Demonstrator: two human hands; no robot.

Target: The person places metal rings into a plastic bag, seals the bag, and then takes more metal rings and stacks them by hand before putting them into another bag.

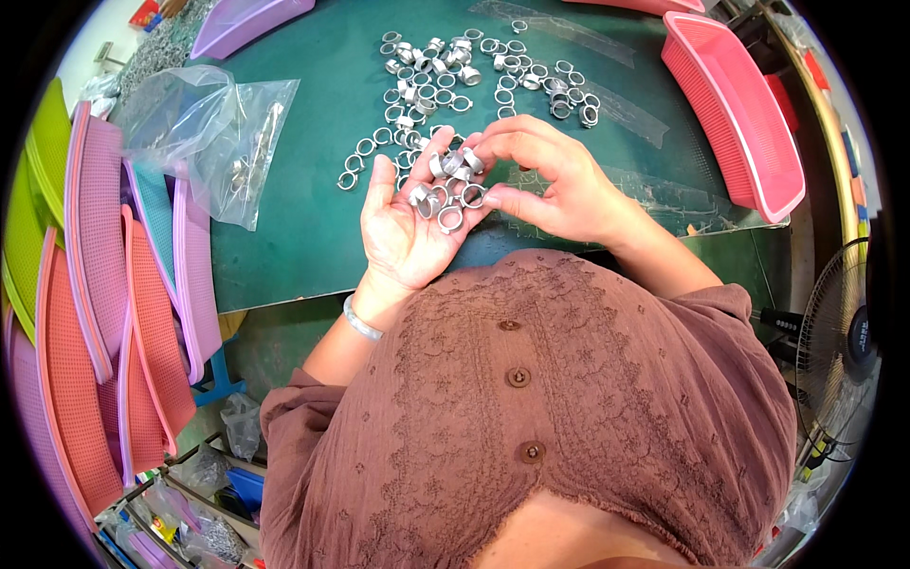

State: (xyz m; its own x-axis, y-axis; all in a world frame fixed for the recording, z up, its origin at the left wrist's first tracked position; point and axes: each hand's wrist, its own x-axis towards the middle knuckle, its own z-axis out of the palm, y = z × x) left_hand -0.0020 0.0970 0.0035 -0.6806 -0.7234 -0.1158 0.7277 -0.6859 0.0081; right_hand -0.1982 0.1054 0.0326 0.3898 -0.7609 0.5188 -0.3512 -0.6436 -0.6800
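My left hand (403, 237) is turned palm up, fingers slightly curled, with several small silvery metal rings (450, 219) lying in it. My right hand (561, 180) reaches in from the right with thumb and fingers bent. Its thumb tip meets one metal ring (472, 196) at the edge of the left palm, and its fingertips touch the others there. Many more loose rings (444, 96) of the same kind, some with small lugs, are scattered in a pile on the green table (313, 190) just beyond both hands.
A clear plastic bag (209, 133) with small bits lies left on the table. Stacked coloured plastic baskets (100, 247) crowd the left side. A pink basket (735, 114) stands at the right edge, a purple one (248, 24) at the far left. A black fan (839, 332) is at right.
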